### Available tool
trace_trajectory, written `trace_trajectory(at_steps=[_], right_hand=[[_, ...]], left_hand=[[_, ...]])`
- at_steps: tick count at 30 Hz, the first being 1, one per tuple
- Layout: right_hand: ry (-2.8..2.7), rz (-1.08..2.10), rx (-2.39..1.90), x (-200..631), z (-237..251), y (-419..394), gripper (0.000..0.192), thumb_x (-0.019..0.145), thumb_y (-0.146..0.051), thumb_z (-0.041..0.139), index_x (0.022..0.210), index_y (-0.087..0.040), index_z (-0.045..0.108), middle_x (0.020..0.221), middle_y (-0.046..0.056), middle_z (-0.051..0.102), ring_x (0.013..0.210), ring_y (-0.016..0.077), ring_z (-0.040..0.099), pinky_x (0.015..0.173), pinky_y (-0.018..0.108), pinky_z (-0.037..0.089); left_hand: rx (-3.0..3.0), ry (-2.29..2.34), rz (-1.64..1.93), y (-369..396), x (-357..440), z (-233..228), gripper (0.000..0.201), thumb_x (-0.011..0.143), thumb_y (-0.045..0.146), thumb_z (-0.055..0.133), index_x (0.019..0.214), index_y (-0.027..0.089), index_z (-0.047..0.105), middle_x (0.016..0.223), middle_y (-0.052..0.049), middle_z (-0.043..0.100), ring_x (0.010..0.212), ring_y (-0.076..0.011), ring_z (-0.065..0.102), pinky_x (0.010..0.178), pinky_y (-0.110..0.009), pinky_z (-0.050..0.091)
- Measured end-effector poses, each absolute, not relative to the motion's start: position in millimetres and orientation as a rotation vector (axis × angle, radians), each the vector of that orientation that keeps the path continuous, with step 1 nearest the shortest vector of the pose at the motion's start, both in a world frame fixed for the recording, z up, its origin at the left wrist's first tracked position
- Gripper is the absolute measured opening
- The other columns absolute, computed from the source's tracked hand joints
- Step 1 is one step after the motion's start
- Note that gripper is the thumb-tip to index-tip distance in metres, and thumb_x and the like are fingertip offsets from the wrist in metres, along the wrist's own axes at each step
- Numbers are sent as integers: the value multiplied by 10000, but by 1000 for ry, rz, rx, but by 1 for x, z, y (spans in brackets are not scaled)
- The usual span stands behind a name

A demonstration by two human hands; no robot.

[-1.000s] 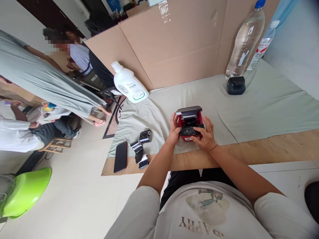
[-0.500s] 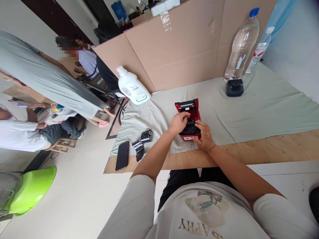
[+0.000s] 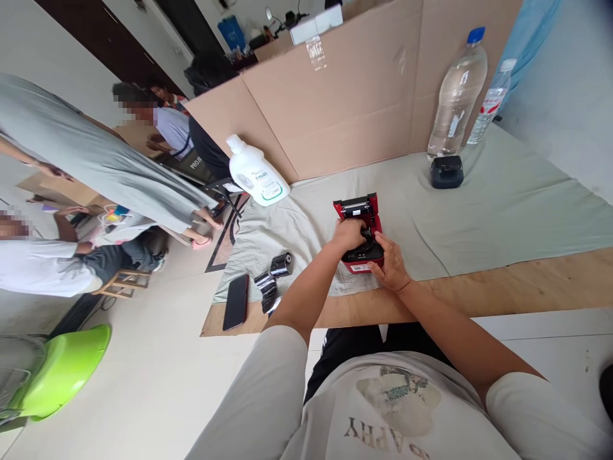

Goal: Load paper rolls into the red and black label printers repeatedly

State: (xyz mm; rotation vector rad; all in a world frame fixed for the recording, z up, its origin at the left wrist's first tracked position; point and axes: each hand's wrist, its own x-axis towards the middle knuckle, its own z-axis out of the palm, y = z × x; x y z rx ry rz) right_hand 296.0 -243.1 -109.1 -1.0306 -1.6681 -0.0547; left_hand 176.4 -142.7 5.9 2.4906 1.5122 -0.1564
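Note:
A red and black label printer (image 3: 363, 260) sits on the cloth in front of me with its lid (image 3: 357, 206) raised, hinged at the far side. My left hand (image 3: 348, 235) reaches into it from the left, fingers bent down and mostly hidden inside. Beside those fingers shows a dark, shiny piece (image 3: 366, 234), perhaps part of a ribbon roll. My right hand (image 3: 391, 263) grips the printer's right side, fingers along the edge and thumb at the front. Left of the printer lies a black ribbon roll (image 3: 281, 264) with a length of crumpled black film (image 3: 266, 289) beside it.
A phone (image 3: 236, 301) lies near the table's front left corner. Behind stand a white detergent bottle (image 3: 258, 172), a cardboard panel (image 3: 335, 108), a large water bottle (image 3: 457, 96), a smaller bottle (image 3: 493, 102) and a small black device (image 3: 447, 172). Other people are off to the left.
My left hand has gone deeper into the printer, and its fingertips are now hidden. More of the black front top shows. My right hand stays on the side.

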Motion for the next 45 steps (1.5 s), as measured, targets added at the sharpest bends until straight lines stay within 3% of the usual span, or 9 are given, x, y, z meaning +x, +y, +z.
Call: trace_trajectory(at_steps=[8, 12, 17, 23, 28, 32, 36, 41, 45], right_hand=[[-1679, -21, -1018, 299, -110, -243, 614, 958, -459, 488, 1480, -179, 326, 1420, 200, 519, 1304, 331, 521, 1032, 554, 457], [-1674, 2, -1006, 300, -107, -244, 575, 945, -409, 529, 1450, -184, 370, 1404, 193, 528, 1292, 324, 527, 1027, 548, 460], [-1661, 8, -1007, 299, -106, -244, 566, 923, -382, 557, 1431, -189, 401, 1386, 182, 538, 1279, 332, 535, 1017, 569, 467], [-1661, 38, -986, 299, -104, -245, 567, 910, -360, 576, 1426, -183, 420, 1391, 185, 532, 1284, 342, 527, 1029, 594, 457], [-1663, 59, -982, 301, -105, -244, 568, 897, -348, 586, 1417, -181, 431, 1392, 187, 528, 1295, 352, 513, 1044, 621, 433], [-1674, 48, -983, 301, -107, -243, 562, 896, -360, 582, 1407, -177, 435, 1393, 187, 527, 1291, 354, 516, 1036, 619, 442], [-1667, 46, -975, 301, -106, -243, 553, 901, -363, 581, 1401, -173, 440, 1391, 189, 530, 1295, 357, 513, 1044, 622, 435], [-1666, 62, -981, 300, -104, -245, 532, 909, -369, 572, 1392, -184, 450, 1389, 189, 529, 1288, 360, 521, 1041, 624, 438], [-1697, 92, -971, 304, -101, -245, 522, 914, -392, 567, 1383, -195, 451, 1393, 182, 523, 1277, 353, 530, 1022, 607, 458]], left_hand=[[1658, 1026, 874, -174, 96, 14, 371, 652, 230, 710, 1014, 151, 679, 997, -58, 706, 927, -201, 652, 888, -343, 495], [1458, 1103, 814, -199, 21, 20, 438, 628, 320, 790, 1017, 142, 696, 935, -52, 712, 863, -199, 654, 840, -340, 496], [1579, 1478, 602, -232, -52, -1, 452, 648, 308, 756, 1058, 124, 699, 1045, -94, 719, 1005, -262, 661, 949, -405, 492], [2015, 1718, 294, -251, -63, -35, 414, 721, 137, 650, 1132, 178, 683, 1181, -92, 667, 1100, -251, 636, 1001, -392, 492], [2191, 1933, 90, -241, -58, -35, 383, 732, 142, 706, 1110, 207, 710, 1150, -90, 690, 1192, -328, 564, 1054, -495, 436], [2069, 2053, 283, -226, -81, -32, 316, 826, 179, 623, 1132, 215, 698, 1214, -80, 674, 1195, -259, 578, 1074, -407, 439], [1860, 2238, 258, -213, -109, -34, 482, 755, 59, 563, 1204, 205, 663, 1329, -105, 631, 1311, -307, 501, 1115, -478, 385], [1837, 2141, 257, -211, -120, -38, 492, 656, 36, 599, 1118, 182, 683, 1246, -114, 669, 1222, -277, 572, 1077, -386, 422], [1779, 2149, 379, -223, -122, -12, 470, 669, 123, 614, 1132, 191, 655, 1143, -98, 682, 1095, -274, 611, 1012, -408, 456]])
